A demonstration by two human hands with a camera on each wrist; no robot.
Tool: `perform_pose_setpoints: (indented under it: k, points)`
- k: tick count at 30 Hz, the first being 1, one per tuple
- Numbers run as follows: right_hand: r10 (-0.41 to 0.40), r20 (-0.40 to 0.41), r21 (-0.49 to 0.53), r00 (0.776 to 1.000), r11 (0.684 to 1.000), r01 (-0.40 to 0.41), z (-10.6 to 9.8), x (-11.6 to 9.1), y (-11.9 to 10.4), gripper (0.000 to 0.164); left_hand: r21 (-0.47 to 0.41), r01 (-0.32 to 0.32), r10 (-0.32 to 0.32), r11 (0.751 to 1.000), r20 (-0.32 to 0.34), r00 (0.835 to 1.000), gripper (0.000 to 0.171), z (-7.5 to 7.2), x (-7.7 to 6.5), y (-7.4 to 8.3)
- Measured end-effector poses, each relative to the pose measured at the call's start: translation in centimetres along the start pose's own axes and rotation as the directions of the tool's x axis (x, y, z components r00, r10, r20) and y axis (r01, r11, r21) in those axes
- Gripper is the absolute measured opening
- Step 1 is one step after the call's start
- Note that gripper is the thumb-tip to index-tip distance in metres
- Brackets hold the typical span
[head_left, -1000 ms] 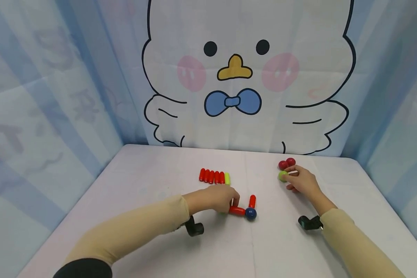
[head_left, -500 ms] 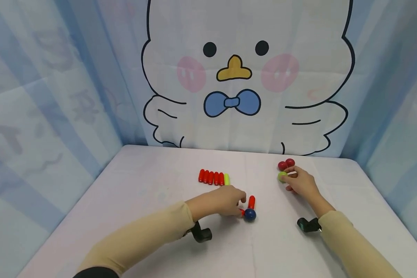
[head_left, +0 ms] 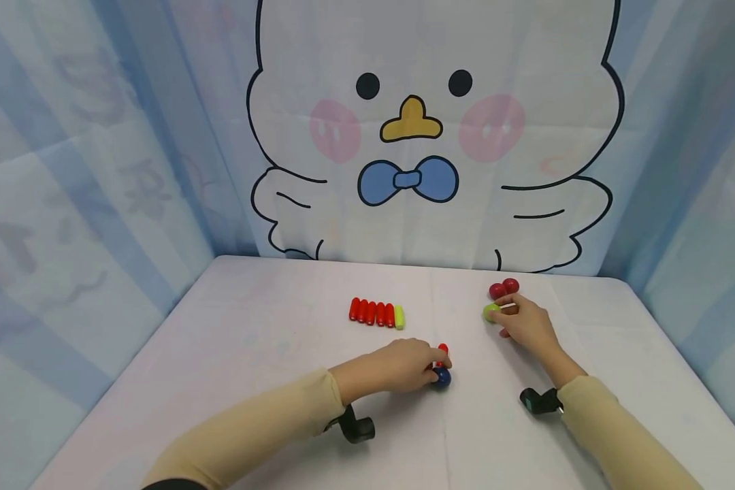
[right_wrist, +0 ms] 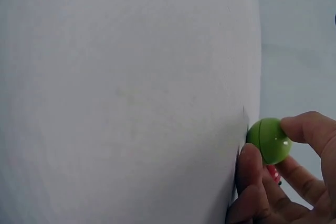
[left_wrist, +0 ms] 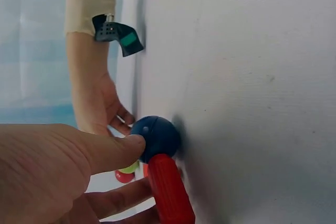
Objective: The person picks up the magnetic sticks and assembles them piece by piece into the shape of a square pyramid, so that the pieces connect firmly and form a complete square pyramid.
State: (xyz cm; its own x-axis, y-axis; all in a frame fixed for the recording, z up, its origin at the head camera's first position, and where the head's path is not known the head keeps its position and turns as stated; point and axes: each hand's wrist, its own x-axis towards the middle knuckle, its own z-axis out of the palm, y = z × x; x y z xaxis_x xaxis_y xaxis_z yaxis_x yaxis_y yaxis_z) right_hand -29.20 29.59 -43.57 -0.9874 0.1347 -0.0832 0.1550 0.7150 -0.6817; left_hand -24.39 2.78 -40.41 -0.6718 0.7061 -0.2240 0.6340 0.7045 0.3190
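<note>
Near the table's middle, my left hand (head_left: 404,366) grips a dark blue ball (head_left: 444,378), its thumb pressed to the ball in the left wrist view. A red rod (left_wrist: 169,190) joins the ball there, running down past the fingers. The upper end of a red rod (head_left: 444,348) shows beyond the left hand in the head view; the hand covers the rest of the joined piece. Further back on the right, my right hand (head_left: 529,328) pinches a green ball (right_wrist: 269,141) between thumb and fingers, low over the tabletop.
Several red rods (head_left: 371,312) lie side by side at the back middle, with a yellow-green rod (head_left: 399,318) at their right end. Two red balls (head_left: 497,291) sit just behind the right hand. A printed curtain (head_left: 416,224) rises behind the white table (head_left: 269,320).
My left hand has moved right along the red rod to the blue ball, uncovering the yellow-green rod's lower end. My right hand has shifted slightly left with the green ball.
</note>
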Motion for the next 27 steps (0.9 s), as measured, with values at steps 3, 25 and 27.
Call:
perform_pose_setpoints:
  k: [3,25,27]
  points:
    - [-0.009,-0.002,-0.006,1.0,1.0,0.009,0.4,-0.2,-0.4,0.049,0.009,-0.016,0.016,1.0,-0.027,1.0,0.034,0.2,0.0,-0.1]
    - [-0.082,0.041,-0.064,0.996,0.994,0.084,2.5,-0.8,-2.3,0.05,0.041,-0.054,0.057,0.998,-0.081,0.995,0.032,0.6,-0.4,-0.3]
    - [-0.085,0.043,-0.069,0.995,0.994,0.088,2.7,-0.8,-2.5,0.05,0.039,-0.056,0.059,0.998,-0.087,0.994,0.032,0.6,-0.4,-0.3]
